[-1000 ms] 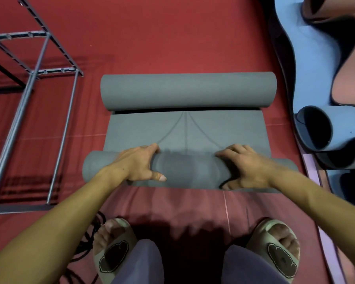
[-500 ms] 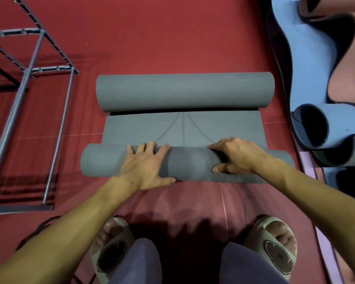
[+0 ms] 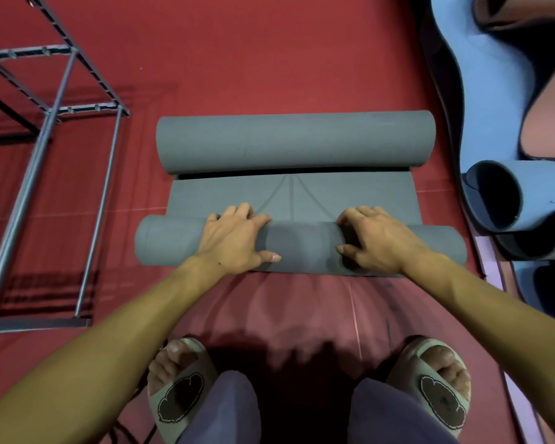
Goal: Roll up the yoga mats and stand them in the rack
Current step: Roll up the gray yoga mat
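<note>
I see both sets of fingers curled over the near roll of the grey yoga mat, left hand and right hand gripping it. Just beyond my fingertips lies flat mat, then its far roll. The metal rack stands off left; blue mats right.

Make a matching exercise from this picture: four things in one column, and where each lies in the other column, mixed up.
Things:
1. metal rack
2. blue mat
3. slippers
4. left hand

Places:
A. at the bottom edge, on the feet
B. on the near roll of the grey mat
C. on the left, on the red floor
D. along the right side

Pairs: 1-C, 2-D, 3-A, 4-B
</note>
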`<control>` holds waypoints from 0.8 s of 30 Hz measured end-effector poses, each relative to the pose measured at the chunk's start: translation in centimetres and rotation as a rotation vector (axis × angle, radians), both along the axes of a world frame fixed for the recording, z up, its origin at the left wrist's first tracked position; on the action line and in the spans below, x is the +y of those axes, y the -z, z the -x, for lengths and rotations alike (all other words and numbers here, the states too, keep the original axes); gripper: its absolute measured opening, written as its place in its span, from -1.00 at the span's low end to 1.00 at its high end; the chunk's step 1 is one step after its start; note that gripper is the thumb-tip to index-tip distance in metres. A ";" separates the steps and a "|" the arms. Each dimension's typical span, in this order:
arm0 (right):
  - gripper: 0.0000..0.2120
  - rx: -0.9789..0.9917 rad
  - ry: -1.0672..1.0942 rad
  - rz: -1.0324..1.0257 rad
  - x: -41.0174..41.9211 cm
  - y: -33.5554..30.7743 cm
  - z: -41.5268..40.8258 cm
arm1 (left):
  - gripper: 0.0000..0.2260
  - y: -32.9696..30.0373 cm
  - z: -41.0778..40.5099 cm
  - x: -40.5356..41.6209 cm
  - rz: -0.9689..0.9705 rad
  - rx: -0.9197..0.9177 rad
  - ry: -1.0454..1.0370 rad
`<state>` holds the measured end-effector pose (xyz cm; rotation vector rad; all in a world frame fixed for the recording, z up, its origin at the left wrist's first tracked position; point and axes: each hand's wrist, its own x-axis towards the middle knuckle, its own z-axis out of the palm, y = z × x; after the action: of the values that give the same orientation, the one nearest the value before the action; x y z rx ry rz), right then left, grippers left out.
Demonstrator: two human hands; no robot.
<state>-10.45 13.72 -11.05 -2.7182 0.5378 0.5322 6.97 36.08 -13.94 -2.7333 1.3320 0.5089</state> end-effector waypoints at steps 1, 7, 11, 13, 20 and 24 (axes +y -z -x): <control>-0.36 -0.007 -0.005 0.003 0.0 0.3 0.1 | -0.20 -0.1 -0.1 -0.2 0.006 0.012 -0.024; -0.14 -0.085 -0.083 0.160 0.5 1.2 0.8 | -0.31 -0.6 -0.7 -1.0 0.030 0.065 -0.065; -0.13 -0.101 -0.074 0.186 0.5 1.3 0.6 | -0.36 0.0 -0.8 -0.6 0.078 0.084 -0.035; -0.20 -0.112 -0.090 0.204 0.6 1.3 0.7 | -0.39 0.3 -0.7 -0.4 0.122 0.079 -0.029; -0.24 -0.074 -0.042 0.124 -0.1 1.5 -0.3 | -0.48 1.7 1.9 0.1 0.161 -0.301 0.014; -0.24 -0.069 -0.023 0.071 -1.3 1.2 -1.1 | -0.26 1.1 1.3 0.0 0.149 -0.240 0.021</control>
<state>-9.39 12.41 -12.20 -2.8016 0.5171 0.4309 5.64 36.06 -15.00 -2.7818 1.3848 0.0776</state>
